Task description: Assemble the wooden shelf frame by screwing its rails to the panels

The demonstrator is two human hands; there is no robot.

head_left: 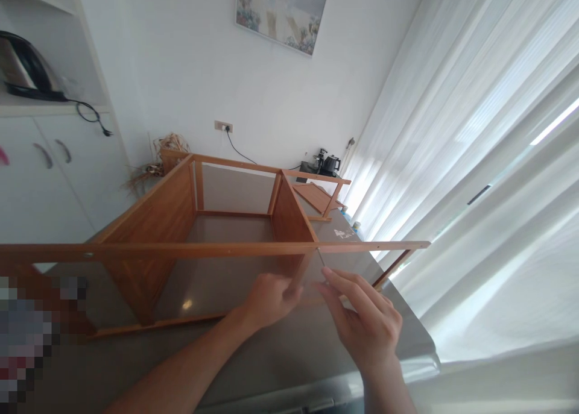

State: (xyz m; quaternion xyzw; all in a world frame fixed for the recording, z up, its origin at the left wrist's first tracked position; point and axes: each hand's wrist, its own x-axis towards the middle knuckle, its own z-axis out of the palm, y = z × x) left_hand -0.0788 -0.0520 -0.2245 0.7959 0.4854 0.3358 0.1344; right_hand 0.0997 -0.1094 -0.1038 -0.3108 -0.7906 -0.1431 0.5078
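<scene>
A wooden shelf frame lies on its side on the table, its long front rail running across the view. My left hand is closed around a short upright crosspiece just below that rail. My right hand pinches a thin metal hex key between thumb and fingers. The key's tip meets the rail at the joint with the middle wooden panel. Its other end is hidden in my fingers.
The dark glossy table ends at the right near white curtains. Behind the frame stand a black kettle and dried plants. A person's blurred-out part shows at lower left. A cabinet stands left.
</scene>
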